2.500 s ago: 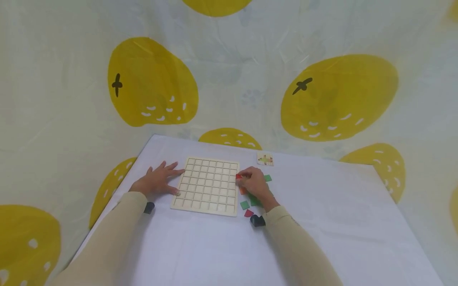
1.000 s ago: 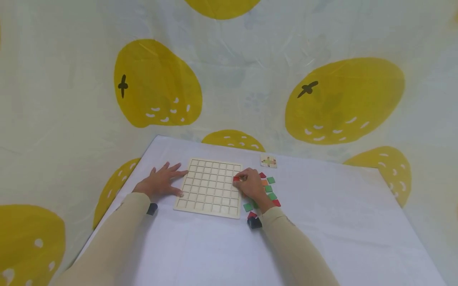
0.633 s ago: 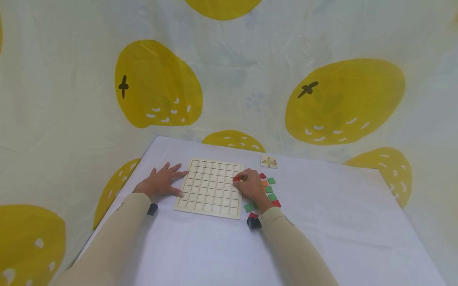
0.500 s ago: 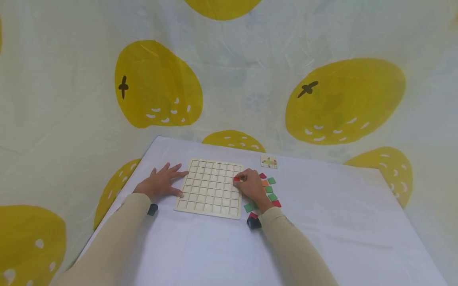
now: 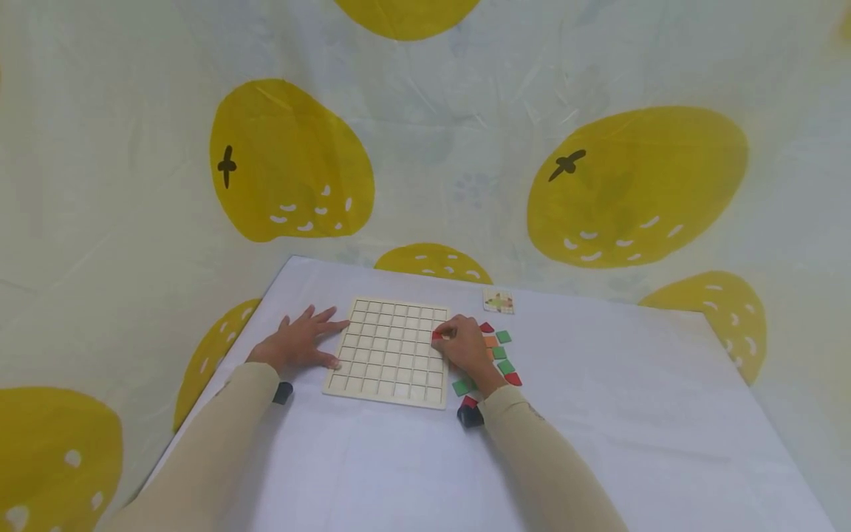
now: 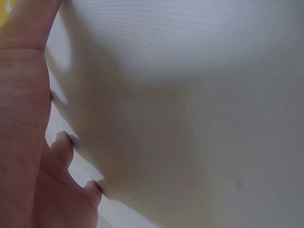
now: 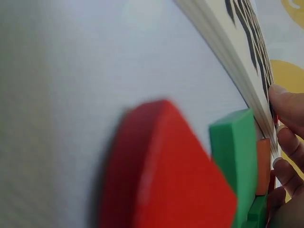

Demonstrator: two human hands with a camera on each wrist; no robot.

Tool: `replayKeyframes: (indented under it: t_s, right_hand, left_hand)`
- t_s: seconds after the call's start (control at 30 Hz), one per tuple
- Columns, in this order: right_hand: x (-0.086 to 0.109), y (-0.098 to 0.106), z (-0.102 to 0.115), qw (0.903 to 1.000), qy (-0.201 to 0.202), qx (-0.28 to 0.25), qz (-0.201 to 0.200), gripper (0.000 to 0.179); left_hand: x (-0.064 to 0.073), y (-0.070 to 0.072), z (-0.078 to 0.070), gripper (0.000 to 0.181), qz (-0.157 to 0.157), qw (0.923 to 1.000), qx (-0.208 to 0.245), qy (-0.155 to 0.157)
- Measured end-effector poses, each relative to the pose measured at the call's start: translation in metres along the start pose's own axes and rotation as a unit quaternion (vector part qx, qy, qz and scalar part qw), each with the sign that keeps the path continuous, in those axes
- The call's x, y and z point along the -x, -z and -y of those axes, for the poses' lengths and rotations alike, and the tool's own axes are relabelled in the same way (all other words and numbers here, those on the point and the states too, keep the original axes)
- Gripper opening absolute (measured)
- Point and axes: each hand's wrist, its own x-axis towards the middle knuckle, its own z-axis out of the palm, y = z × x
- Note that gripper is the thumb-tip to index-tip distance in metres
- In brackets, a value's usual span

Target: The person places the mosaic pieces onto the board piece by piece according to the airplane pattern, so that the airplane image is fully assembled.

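Note:
My left hand (image 5: 295, 343) lies on the white cloth with fingers spread. Its thumb and a fingertip touch the left edge of a pale wooden grid board (image 5: 385, 355). Over the board's right edge, my right hand (image 5: 465, 346) pinches a small red tile (image 5: 436, 335) between thumb and fingers, at the rightmost column of squares. That tile is mostly hidden by the fingers. In the right wrist view the fingertips (image 7: 280, 107) meet the board's top. The left wrist view shows the left palm (image 6: 23, 118) and fingertips resting on cloth.
Loose green tiles (image 5: 499, 353), red tiles (image 5: 513, 379) and an orange tile (image 5: 490, 341) lie around and partly under the right hand. A small patterned card (image 5: 499, 301) sits behind them. A patterned curtain (image 5: 452, 148) hangs beyond the table's far edge.
From beside the board, my right hand has carried the red tile slightly left onto its right column, uncovering more loose tiles. During the last second both hands have stayed nearly still.

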Motion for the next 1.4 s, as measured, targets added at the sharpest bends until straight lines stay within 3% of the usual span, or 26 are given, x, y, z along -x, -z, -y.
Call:
replayKeyframes:
  t_s: [0.43,0.63,1.03,1.4]
  right_hand:
    - [-0.004,0.021,-0.005,0.9996,0.008,0.026,0.008,0.02]
    - [-0.003,0.04,-0.011,0.9976,-0.041,-0.041,0.038,0.017]
    - [-0.002,0.06,-0.022,0.9941,-0.093,-0.014,0.055,0.019]
    - [-0.002,0.086,-0.048,0.9947,-0.091,0.002,0.048,0.024]
  left_hand:
    - [0.002,0.0,-0.001,0.098,0.005,1.0,0.006,-0.001]
    - [0.002,0.003,0.0,0.096,0.002,1.0,0.007,-0.007]
    - [0.0,0.003,0.006,0.1,0.007,1.0,0.006,-0.003]
    - [-0.001,0.004,0.002,0.101,0.007,0.9999,0.004,-0.01]
